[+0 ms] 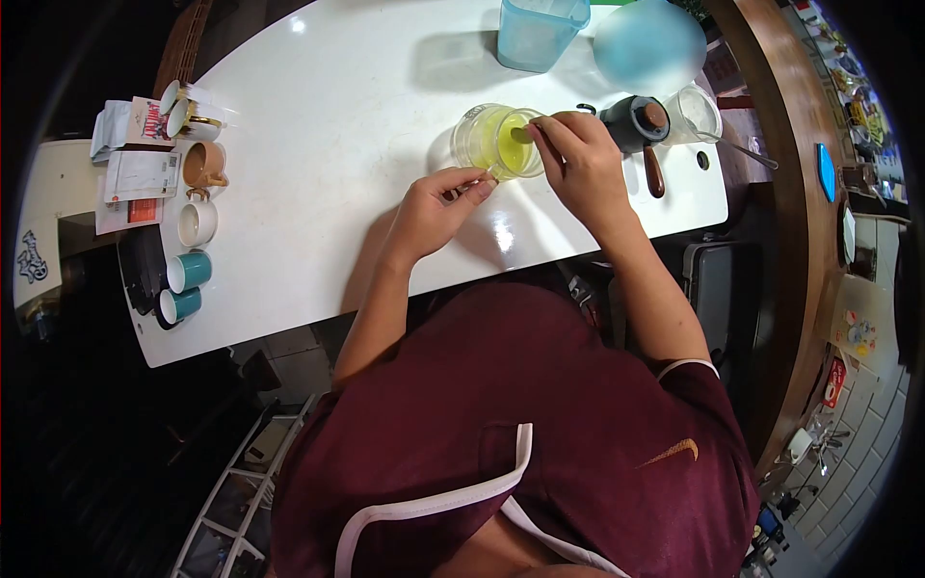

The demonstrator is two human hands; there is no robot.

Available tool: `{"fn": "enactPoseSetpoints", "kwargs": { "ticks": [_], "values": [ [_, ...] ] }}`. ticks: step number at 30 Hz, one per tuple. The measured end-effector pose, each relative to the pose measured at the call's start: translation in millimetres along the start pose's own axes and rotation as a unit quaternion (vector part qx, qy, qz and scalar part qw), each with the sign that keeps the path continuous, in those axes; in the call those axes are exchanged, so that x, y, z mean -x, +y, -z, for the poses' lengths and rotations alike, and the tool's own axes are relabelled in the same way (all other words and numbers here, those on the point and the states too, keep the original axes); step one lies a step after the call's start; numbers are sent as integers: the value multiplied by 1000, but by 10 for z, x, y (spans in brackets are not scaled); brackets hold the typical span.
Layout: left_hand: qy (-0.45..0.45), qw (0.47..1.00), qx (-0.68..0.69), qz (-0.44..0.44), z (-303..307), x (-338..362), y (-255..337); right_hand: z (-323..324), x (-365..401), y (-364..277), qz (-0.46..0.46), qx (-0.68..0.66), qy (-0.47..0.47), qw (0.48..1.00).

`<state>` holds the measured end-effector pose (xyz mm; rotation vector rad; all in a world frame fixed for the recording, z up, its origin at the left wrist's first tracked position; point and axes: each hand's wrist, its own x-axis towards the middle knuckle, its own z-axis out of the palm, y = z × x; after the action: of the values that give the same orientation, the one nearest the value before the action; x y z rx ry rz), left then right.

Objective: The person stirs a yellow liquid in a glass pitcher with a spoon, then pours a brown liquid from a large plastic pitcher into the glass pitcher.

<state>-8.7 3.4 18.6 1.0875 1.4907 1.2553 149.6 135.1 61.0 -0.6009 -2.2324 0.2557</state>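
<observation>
A clear glass jar (469, 138) holding yellow-green liquid (514, 152) is between my hands over the white table, its round mouth facing me. With thumb and fingers pinched together, my left hand (434, 210) grips the jar's near edge. My right hand (586, 164) is closed at the mouth's right side, pinching a small olive-coloured piece (521, 135) that overlaps the opening; I cannot tell what kind of thing it is. Just right of that hand stands a dark pot (636, 120) with a wooden knob and a wooden handle.
A light-blue plastic container (542, 37) and a blurred round blue object (650, 43) stand at the back. Beside the pot, a glass jar of white contents (692, 114) has a long spoon (747, 150). Several cups, including a brown mug (204, 164), line the white table's (308, 193) left edge.
</observation>
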Motion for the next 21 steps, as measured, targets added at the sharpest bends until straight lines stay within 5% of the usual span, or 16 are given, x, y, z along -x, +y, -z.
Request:
{"fn": "enactPoseSetpoints", "kwargs": {
  "ticks": [8,11,13,16,21],
  "values": [
    [8,1000,16,3,-17,-8,-52,50,14,34,38,5,-27,999],
    [5,1000,12,2,-25,-8,-30,77,63,-65,-43,-42,-18,998],
    [1,1000,5,-2,-32,-7,-21,111,46,-148,-203,-76,-36,975],
    [6,1000,-10,1,-23,4,-14,79,91,-133,-251,-86,-38,963],
    [-29,999,-14,35,-1,1,7,85,72,-142,-171,-94,-5,981]
  ]
}}
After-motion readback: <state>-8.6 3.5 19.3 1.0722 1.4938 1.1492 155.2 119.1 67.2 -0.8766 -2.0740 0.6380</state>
